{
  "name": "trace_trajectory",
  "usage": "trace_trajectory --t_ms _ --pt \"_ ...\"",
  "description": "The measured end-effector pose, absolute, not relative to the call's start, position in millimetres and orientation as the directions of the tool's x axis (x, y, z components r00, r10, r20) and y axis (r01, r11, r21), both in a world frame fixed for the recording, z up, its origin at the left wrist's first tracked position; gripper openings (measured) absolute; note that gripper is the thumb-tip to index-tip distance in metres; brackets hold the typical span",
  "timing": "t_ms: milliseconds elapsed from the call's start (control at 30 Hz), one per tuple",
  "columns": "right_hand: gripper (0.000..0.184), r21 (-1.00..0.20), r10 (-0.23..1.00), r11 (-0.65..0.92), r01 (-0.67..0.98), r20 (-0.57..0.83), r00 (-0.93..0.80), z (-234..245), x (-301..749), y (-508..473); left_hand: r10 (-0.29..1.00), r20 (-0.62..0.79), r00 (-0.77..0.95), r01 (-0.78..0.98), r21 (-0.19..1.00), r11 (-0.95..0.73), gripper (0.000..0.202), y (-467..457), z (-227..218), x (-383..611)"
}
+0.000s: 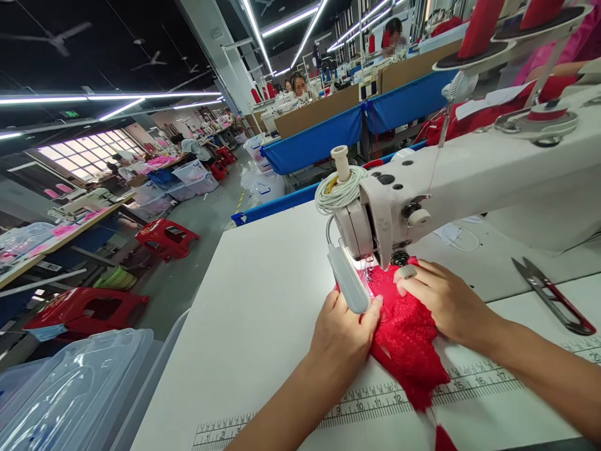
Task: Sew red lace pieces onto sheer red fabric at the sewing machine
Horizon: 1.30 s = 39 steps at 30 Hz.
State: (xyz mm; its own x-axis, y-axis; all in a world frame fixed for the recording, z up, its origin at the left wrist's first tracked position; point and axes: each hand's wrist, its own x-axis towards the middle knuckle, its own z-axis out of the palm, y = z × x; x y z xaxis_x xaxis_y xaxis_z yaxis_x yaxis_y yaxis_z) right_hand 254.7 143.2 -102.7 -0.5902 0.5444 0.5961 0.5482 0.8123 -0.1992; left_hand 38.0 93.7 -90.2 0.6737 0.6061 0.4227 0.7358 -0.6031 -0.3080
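Note:
A piece of red lace fabric (407, 335) lies under the needle area of a white sewing machine (451, 169) and hangs toward the table's front edge. My left hand (345, 329) holds the fabric's left side, thumb close to the presser foot (369, 275). A grey lamp (350, 282) in front of the needle hides part of those fingers. On the right side, my right hand (444, 300) grips the fabric between thumb and bent fingers, just right of the needle. Both hands are closed on the cloth.
Thread snips (554, 297) lie right of my right hand. A printed ruler (361, 407) runs along the white table (244, 313). Red thread cones (479, 28) stand above the machine. Plastic bins (89, 382) and red stools (166, 238) are on the left; other people sit at machines behind.

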Motion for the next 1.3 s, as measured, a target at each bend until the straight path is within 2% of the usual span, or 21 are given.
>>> trace_trajectory --t_ms 333,533,733,1033,1167,1300 --pt "0.026 -0.185 0.534 0.815 0.549 0.606 -0.589 -102.8 253.9 145.0 0.683 0.301 0.665 0.745 -0.327 -0.581 0.039 94.1 -95.9 34.5" --pt "0.028 -0.205 0.563 0.799 0.565 0.583 -0.585 -101.3 254.1 144.6 0.644 0.401 0.651 0.758 -0.315 -0.571 0.039 97.3 -91.5 33.9" --pt "0.035 -0.172 0.550 0.804 0.570 0.580 -0.601 -100.0 254.3 145.7 0.666 0.373 0.646 0.763 -0.289 -0.579 0.038 99.0 -88.1 35.1" --pt "0.030 -0.171 0.545 0.811 0.560 0.570 -0.615 -100.1 257.0 145.6 0.647 0.465 0.604 0.793 -0.266 -0.548 0.035 97.8 -83.0 36.4" --pt "0.041 -0.122 0.538 0.802 0.585 0.575 -0.617 -98.4 256.8 145.5 0.636 0.478 0.606 0.789 -0.263 -0.555 0.032 99.7 -81.1 37.4" --pt "0.043 -0.063 0.532 0.779 0.624 0.593 -0.604 -98.1 256.3 142.8 0.530 0.467 0.708 0.688 -0.285 -0.667 0.025 102.8 -77.4 41.0"
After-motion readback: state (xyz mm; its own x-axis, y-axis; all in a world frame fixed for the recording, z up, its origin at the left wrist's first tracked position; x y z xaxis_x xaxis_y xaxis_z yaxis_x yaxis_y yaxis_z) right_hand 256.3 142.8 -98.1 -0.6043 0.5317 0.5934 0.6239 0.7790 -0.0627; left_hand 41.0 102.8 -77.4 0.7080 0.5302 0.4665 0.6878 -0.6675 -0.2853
